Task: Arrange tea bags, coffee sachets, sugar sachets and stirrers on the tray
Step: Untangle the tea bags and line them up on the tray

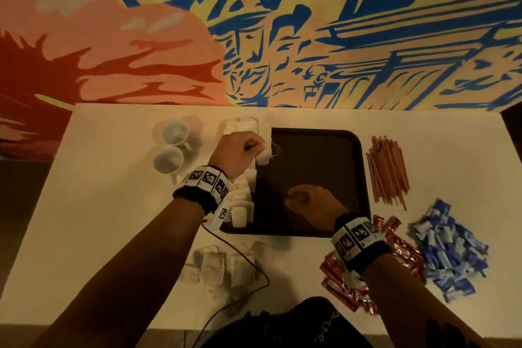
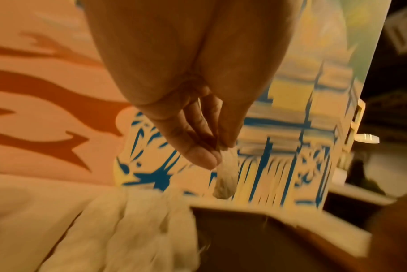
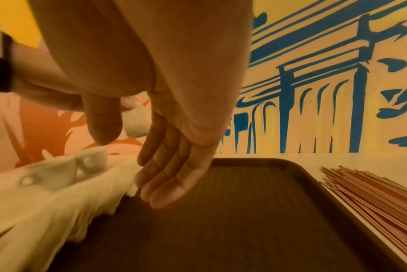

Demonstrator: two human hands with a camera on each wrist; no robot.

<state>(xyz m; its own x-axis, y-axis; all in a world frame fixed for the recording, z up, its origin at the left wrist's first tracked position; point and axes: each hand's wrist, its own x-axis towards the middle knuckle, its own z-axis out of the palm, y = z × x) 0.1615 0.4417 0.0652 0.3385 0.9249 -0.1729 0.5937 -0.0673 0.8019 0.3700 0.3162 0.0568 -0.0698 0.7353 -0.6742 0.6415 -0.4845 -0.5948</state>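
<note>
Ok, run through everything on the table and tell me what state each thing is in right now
Left hand: pinching a tea bag above the tray's left edge.
Right hand: open, empty, over the tray.
Tea bag row: lined along the tray's left side.
Stirrers: piled on the table, off the tray.
Red sachets: heaped off the tray.
Blue sachets: heaped off the tray.
Cups: upright.

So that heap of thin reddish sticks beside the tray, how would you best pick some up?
Pinch a few stirrers across their middle from above, thumb on one side and fingers on the other. They lie flat and roughly parallel on the table, right of the tray, so a mid-length grip should keep them level.
</note>
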